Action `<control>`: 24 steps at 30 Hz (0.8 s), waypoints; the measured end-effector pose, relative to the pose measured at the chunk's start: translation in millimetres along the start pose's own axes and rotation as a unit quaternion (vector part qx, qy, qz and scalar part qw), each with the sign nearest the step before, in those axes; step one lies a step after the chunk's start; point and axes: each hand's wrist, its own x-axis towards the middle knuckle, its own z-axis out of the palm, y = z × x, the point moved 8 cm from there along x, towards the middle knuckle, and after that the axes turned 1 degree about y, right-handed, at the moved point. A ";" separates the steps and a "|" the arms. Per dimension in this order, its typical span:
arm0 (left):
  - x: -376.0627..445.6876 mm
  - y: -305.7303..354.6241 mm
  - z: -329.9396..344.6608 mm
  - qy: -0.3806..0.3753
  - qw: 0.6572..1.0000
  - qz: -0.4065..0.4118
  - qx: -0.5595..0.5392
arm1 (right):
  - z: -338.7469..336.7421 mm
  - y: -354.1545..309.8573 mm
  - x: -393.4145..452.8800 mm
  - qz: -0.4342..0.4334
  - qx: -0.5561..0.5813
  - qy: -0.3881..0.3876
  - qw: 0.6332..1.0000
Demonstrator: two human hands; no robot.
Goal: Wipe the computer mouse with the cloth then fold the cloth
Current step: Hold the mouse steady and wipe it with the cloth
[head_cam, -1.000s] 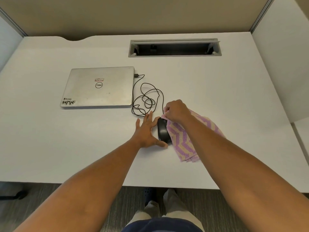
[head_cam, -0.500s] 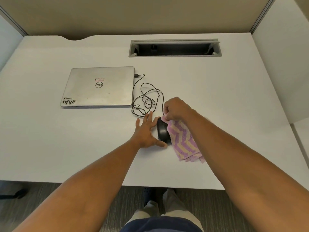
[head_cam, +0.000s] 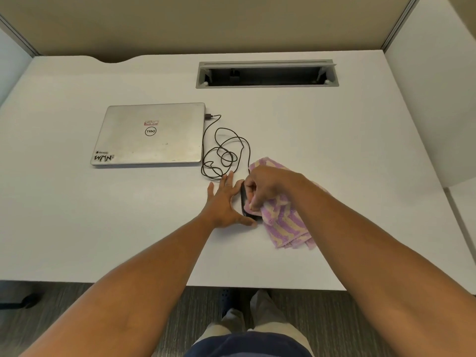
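A closed laptop (head_cam: pixel 152 134) and tangled cable (head_cam: pixel 221 153) lie nearby — the left hand (head_cam: pixel 224 202), fingers spread, braces the mouse (head_cam: pixel 244 202) while the right hand (head_cam: pixel 262 188) clenches the cloth (head_cam: pixel 286 222) onto it.

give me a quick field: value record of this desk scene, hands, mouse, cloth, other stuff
left hand: open, flat on the desk, against the left side of the mouse
right hand: closed on the cloth, pressing it onto the mouse
mouse: black, mostly covered, only its left edge shows
cloth: purple and tan zigzag, bunched, not folded
cable: black, loosely coiled, plugged into the laptop
laptop: silver, lid shut, left of the cable
desk: white, with a cable slot at the back
task stage: wiping under way
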 end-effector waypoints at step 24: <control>0.0 -0.6 1.3 -0.007 1.000 -0.007 0.010 | -18.8 12.0 -0.1 0.010 -0.043 0.143 0.989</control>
